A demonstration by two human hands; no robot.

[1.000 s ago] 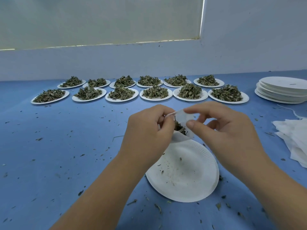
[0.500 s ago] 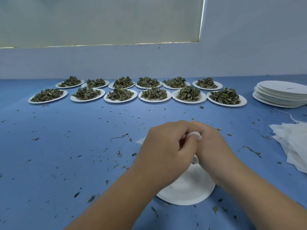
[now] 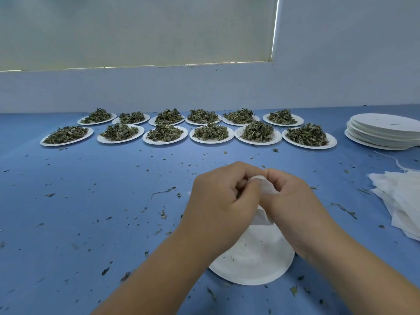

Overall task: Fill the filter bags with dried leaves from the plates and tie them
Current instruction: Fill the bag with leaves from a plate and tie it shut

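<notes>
A white filter bag (image 3: 266,189) is held between both hands above a nearly bare white paper plate (image 3: 254,258). My left hand (image 3: 218,196) grips the bag's top with curled fingers. My right hand (image 3: 293,196) pinches the same top from the other side, knuckles touching the left hand. Most of the bag and whatever is inside it are hidden by the hands. Two rows of paper plates heaped with dried leaves (image 3: 211,133) stand across the far side of the blue table.
A stack of bare paper plates (image 3: 384,133) sits at the far right. A pile of white filter bags (image 3: 402,201) with a loose string lies at the right edge. Leaf crumbs are scattered over the blue tabletop (image 3: 91,212). A wall runs behind the plates.
The hands, a second ago apart with the bag open and leaves showing, have come together and closed over the bag's top. Since half a second ago they have barely moved.
</notes>
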